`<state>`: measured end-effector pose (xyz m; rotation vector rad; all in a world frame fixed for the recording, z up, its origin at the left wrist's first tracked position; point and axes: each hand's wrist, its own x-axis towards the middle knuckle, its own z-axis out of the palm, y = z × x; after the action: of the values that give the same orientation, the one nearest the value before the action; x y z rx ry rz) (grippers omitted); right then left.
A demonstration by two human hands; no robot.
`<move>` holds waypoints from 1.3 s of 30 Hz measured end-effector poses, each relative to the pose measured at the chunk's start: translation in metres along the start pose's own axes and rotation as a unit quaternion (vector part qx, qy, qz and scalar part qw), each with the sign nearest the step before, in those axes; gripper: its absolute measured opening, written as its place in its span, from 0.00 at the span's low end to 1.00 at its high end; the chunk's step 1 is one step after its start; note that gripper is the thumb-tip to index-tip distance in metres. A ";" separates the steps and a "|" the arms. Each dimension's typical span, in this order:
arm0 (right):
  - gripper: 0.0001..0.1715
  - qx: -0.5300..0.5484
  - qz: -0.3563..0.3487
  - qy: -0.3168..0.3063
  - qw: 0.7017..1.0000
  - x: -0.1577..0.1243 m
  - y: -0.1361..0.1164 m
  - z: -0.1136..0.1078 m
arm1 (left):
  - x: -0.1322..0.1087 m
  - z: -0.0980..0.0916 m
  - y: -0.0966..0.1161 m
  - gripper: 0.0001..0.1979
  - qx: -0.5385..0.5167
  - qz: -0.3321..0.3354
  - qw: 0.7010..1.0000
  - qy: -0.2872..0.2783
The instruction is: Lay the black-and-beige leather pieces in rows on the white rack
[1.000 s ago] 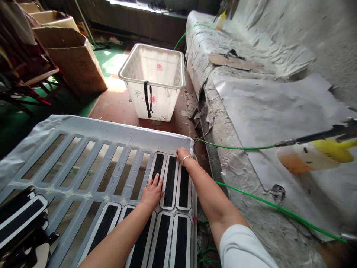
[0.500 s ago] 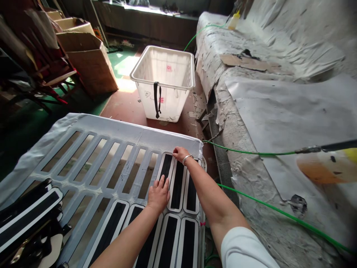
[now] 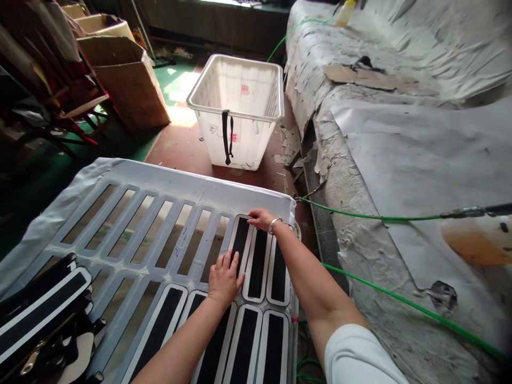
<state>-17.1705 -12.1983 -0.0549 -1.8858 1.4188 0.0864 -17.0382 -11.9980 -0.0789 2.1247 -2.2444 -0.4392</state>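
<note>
My left hand point(image 3: 224, 278) lies with fingers spread on the near end of a long black strip with a white border point(image 3: 240, 234). At that strip's far end, my right hand point(image 3: 262, 220) has its fingers bent together on the edge; the fingertips are partly hidden. The strip sits over a slot in a grey slotted board point(image 3: 140, 274). To its right lie more strips of the same kind point(image 3: 257, 261), partly under my right forearm. A nearer row holds several others point(image 3: 242, 344). A pile of such strips point(image 3: 44, 314) rests on the board's left side, with a gold zip among them.
A white plastic bin point(image 3: 236, 133) with a black strap stands beyond the board. Cardboard boxes point(image 3: 124, 80) and chairs point(image 3: 68, 90) are at left. Along the right runs a paper-covered bench point(image 3: 432, 160) with green hoses point(image 3: 384, 288) and a bottle point(image 3: 480, 240).
The camera view has shifted slightly. Both hands stay at the same strip; my left hand has slid a little toward the left, and my right hand remains at the far end.
</note>
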 end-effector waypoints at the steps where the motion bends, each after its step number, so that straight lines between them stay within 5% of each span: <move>1: 0.11 -0.010 0.004 0.003 1.000 0.001 0.001 0.001 | 0.000 0.000 0.001 0.30 0.000 -0.006 1.000 0.000; 14: 0.13 -0.160 0.008 0.023 0.987 0.010 -0.015 -0.005 | 0.000 -0.006 0.020 0.28 0.013 -0.024 0.999 0.016; 20: 0.24 -0.138 -0.021 0.054 0.989 0.011 -0.018 -0.002 | 0.007 -0.005 0.021 0.30 0.028 0.039 0.998 -0.030; 25: 0.14 -0.094 -0.001 0.108 0.990 0.000 0.014 -0.031 | 0.011 -0.003 0.019 0.28 0.043 0.054 0.994 -0.083; 29: 0.08 -0.073 0.049 0.120 0.989 -0.029 0.054 -0.050 | 0.012 -0.002 0.023 0.26 0.068 0.063 0.993 -0.069; 36: 0.07 -0.099 0.063 0.100 0.988 -0.054 0.064 -0.016 | 0.014 0.001 0.043 0.30 0.093 0.104 0.985 -0.102; 39: 0.09 -0.114 0.068 0.110 0.985 -0.053 0.068 -0.021 | 0.012 0.003 0.048 0.31 0.082 0.151 0.979 -0.109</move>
<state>-17.2560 -12.1748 -0.0509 -2.0292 1.7511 0.1145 -17.0867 -12.0081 -0.0735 1.8288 -2.7571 -0.5091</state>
